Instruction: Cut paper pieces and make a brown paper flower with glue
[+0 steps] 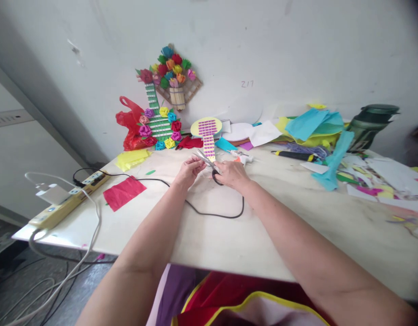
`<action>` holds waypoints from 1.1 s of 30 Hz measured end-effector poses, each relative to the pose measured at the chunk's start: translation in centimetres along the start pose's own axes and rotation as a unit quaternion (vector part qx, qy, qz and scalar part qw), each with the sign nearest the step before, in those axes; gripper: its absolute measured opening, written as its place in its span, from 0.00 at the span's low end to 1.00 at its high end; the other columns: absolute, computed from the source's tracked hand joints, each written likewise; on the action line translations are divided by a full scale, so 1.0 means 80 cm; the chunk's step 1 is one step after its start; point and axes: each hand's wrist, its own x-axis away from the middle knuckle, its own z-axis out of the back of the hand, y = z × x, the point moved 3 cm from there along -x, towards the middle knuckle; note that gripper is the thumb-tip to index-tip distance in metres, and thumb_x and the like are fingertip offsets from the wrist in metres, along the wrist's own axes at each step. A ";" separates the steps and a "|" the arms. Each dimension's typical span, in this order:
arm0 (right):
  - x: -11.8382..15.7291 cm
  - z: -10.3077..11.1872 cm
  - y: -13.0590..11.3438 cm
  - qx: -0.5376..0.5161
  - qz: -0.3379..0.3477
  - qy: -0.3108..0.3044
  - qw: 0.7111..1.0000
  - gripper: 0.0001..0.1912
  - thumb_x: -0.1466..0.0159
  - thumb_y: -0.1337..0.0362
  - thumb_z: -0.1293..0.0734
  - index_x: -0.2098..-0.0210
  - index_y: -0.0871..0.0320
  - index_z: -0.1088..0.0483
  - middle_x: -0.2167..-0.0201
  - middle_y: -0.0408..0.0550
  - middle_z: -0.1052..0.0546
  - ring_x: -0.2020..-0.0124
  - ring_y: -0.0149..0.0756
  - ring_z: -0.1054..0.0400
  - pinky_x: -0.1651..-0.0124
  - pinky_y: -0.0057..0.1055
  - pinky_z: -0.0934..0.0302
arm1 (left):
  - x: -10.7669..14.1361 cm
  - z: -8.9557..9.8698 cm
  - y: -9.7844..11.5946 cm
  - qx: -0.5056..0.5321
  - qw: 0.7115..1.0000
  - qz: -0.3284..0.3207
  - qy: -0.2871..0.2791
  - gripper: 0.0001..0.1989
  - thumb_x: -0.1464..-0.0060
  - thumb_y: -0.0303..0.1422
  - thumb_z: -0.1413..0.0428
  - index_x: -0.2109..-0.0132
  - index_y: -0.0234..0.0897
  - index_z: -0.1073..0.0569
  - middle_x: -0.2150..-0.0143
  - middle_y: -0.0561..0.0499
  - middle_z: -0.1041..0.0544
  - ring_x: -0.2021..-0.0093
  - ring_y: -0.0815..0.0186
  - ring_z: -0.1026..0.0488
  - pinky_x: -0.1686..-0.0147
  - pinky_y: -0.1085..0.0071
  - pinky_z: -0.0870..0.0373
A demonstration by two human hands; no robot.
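My right hand (232,174) is closed around a pair of scissors (216,177) with black handles. Their metal blades point up and left, past the fingertips of my left hand (191,170). That hand is pinched, and whatever sits between its fingers is too small to make out. Just beyond both hands lies a yellow paper piece (197,128) with a rounded head and a narrow stem, woven with purple strips. A glue gun (244,159), white and orange, rests behind my right hand.
A power strip (71,199) lines the table's left edge, and a black cord (222,216) loops before my hands. Red crepe paper (124,193) lies left. A paper-flower guitar (160,129) leans at the back. Paper scraps (381,179) and a dark green bottle (370,127) stand right.
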 end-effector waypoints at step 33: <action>0.001 0.003 -0.002 -0.012 -0.021 -0.006 1.000 0.27 0.42 0.45 0.44 0.49 0.53 0.35 0.63 0.52 0.25 0.62 0.43 0.32 0.64 0.33 0.46 | -0.002 0.002 -0.003 -0.001 1.000 -0.003 -0.004 0.07 0.63 0.24 0.40 0.74 0.32 0.31 0.75 0.54 0.27 0.72 0.74 0.28 0.60 0.74 0.32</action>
